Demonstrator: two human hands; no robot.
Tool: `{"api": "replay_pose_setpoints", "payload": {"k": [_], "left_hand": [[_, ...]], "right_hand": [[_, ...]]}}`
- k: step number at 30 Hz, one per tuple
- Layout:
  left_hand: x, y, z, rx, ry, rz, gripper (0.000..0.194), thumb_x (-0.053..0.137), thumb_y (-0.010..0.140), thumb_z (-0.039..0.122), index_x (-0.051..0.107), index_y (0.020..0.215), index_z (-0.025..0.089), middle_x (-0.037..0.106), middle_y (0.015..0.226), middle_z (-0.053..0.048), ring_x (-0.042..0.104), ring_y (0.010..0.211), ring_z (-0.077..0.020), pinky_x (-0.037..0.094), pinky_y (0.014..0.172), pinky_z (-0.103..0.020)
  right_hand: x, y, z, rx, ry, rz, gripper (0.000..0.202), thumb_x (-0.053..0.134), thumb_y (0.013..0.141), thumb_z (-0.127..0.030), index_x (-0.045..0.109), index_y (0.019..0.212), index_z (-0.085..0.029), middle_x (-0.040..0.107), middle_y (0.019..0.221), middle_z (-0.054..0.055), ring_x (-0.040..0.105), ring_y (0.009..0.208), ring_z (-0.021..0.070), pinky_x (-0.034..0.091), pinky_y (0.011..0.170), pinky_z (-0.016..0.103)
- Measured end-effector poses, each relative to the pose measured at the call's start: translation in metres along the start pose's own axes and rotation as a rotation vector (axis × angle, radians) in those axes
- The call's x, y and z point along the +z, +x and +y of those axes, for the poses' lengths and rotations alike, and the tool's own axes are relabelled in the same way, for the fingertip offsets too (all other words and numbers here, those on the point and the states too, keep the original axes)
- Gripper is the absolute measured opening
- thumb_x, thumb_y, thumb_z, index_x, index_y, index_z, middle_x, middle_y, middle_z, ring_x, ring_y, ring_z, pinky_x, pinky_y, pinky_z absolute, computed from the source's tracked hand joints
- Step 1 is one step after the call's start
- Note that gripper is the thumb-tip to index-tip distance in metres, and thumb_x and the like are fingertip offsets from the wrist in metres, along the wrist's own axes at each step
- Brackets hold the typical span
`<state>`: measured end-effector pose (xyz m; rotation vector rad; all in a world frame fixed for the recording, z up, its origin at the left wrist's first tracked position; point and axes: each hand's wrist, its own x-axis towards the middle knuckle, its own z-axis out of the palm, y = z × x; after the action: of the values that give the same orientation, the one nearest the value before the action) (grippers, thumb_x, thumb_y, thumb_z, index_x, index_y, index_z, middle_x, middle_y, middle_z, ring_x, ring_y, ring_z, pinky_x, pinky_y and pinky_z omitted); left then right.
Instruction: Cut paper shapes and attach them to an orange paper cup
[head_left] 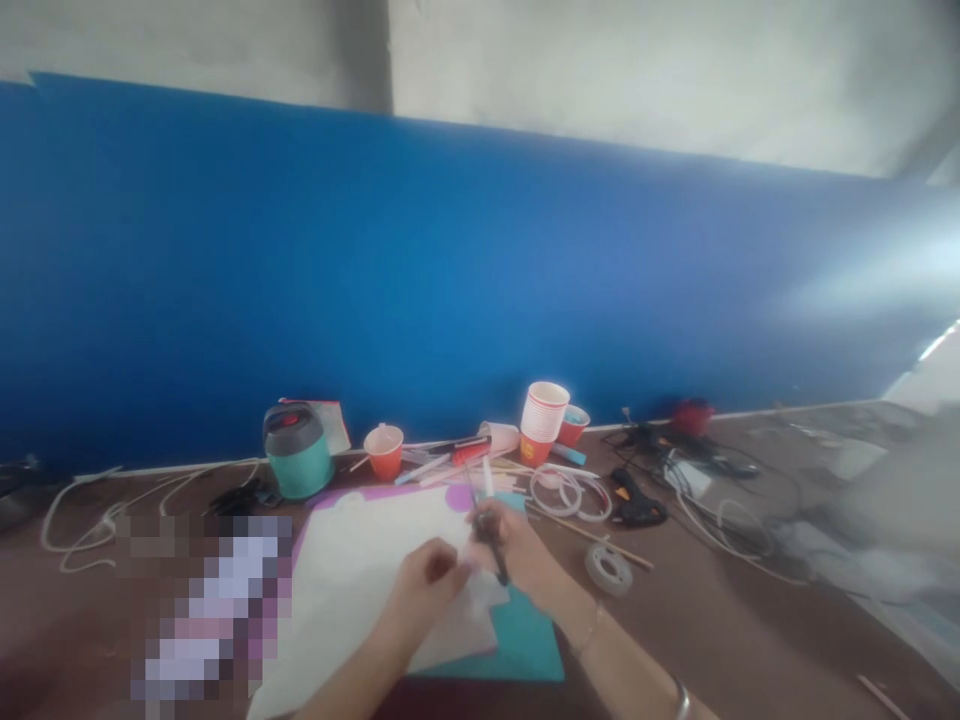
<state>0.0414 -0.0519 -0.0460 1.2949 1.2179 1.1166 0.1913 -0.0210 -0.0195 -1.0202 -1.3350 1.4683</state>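
Observation:
My right hand is closed around black-handled scissors, their thin blades pointing up and away from me. Close beside it, my left hand has its fingers pinched together near the right fingertips; whatever they hold is too small to make out. Both hands are over a large white sheet of paper. Under that sheet, a teal sheet shows at the lower right and a purple sheet along the far edge.
Behind the sheets stand a teal-and-grey container, an orange paper cup and a stack of paper cups. To the right lie a tape roll, white rings, a black glue gun and tangled cables. A blue panel backs the table.

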Motion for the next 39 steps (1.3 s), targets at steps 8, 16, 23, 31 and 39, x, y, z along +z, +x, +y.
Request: {"api": "replay_pose_setpoints", "payload": {"k": [8, 16, 23, 31, 39], "left_hand": [[-0.001, -0.010, 0.024, -0.224, -0.598, 0.091, 0.033, 0.074, 0.062, 0.035, 0.045, 0.058, 0.019, 0.062, 0.072, 0.000, 0.056, 0.069, -0.0137, 0.039, 0.063, -0.023], [0.004, -0.018, 0.029, -0.262, -0.746, 0.128, 0.037, 0.075, 0.065, 0.032, 0.041, 0.059, 0.020, 0.060, 0.073, -0.001, 0.058, 0.068, -0.0159, 0.034, 0.042, -0.022], [0.006, -0.020, 0.032, -0.254, -0.741, 0.106, 0.035, 0.074, 0.066, 0.034, 0.043, 0.059, 0.019, 0.053, 0.062, 0.003, 0.047, 0.049, -0.0096, 0.031, 0.037, -0.021], [0.006, -0.021, 0.034, -0.281, -0.745, 0.114, 0.037, 0.076, 0.063, 0.034, 0.042, 0.059, 0.019, 0.054, 0.063, 0.002, 0.047, 0.047, -0.0099, 0.030, 0.036, -0.021], [0.004, -0.020, 0.035, -0.289, -0.782, 0.072, 0.036, 0.075, 0.065, 0.033, 0.042, 0.060, 0.020, 0.050, 0.057, 0.005, 0.051, 0.048, -0.0127, 0.037, 0.035, -0.023]], "right_hand": [[0.019, -0.021, 0.015, -0.088, -0.005, 0.034, 0.036, 0.063, 0.073, -0.050, 0.046, 0.083, -0.020, 0.051, 0.063, -0.004, 0.045, 0.052, 0.0086, 0.034, 0.047, 0.020], [0.038, -0.034, 0.024, -0.158, -0.051, -0.141, 0.038, 0.059, 0.075, -0.055, 0.048, 0.079, -0.019, 0.049, 0.065, -0.004, 0.041, 0.051, 0.0071, 0.033, 0.046, 0.019], [0.040, -0.035, 0.020, -0.123, -0.021, -0.137, 0.037, 0.060, 0.076, -0.055, 0.047, 0.077, -0.020, 0.043, 0.058, -0.006, 0.035, 0.045, 0.0061, 0.033, 0.043, 0.019], [0.042, -0.036, 0.022, -0.153, -0.038, -0.110, 0.036, 0.058, 0.078, -0.053, 0.049, 0.078, -0.019, 0.046, 0.061, -0.005, 0.044, 0.052, 0.0082, 0.038, 0.049, 0.021], [0.042, -0.036, 0.019, -0.133, -0.079, -0.090, 0.039, 0.056, 0.077, -0.058, 0.048, 0.077, -0.019, 0.045, 0.057, -0.006, 0.041, 0.048, 0.0078, 0.036, 0.046, 0.020]]}}
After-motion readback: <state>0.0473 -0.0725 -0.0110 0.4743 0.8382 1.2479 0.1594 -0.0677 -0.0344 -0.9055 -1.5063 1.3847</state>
